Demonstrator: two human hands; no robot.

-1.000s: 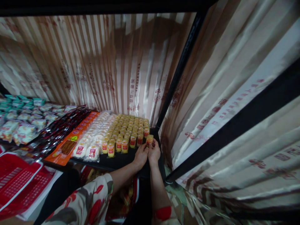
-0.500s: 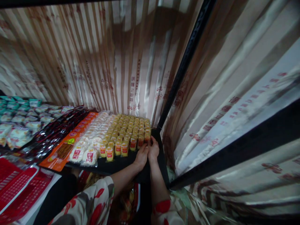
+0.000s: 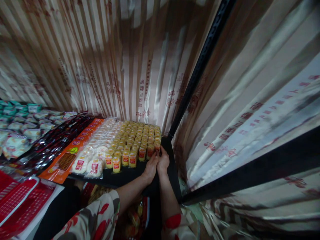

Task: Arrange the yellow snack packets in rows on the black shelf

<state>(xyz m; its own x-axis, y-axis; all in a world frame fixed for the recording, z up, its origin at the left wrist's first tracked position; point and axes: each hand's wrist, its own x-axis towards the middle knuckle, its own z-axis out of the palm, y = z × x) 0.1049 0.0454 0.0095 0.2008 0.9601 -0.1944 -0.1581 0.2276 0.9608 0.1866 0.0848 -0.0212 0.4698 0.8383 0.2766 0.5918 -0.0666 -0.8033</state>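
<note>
Small yellow wrapped snack cakes (image 3: 132, 156) with red and white labels stand in tight rows on a black shelf (image 3: 117, 180). At the front of the rightmost row, my left hand (image 3: 150, 167) and my right hand (image 3: 163, 162) come together around one wrapped cake (image 3: 157, 145). My right hand curls along its right side, while my left hand meets it from the front left. Both hands look closed, though their fingertips are partly hidden. Left of the yellow rows lie white round wrapped cakes (image 3: 94, 167) in clear film.
An orange snack packet (image 3: 60, 166), dark shiny packets (image 3: 50, 143) and white-and-green bags (image 3: 17, 145) continue leftward. A red basket (image 3: 22, 203) sits at lower left. A black post (image 3: 197, 70) rises behind the shelf corner, with striped curtains (image 3: 140, 66) around it.
The view has shifted slightly. My hands stay at the front of the rightmost row, moving only a little; the rows of snacks look unchanged.
</note>
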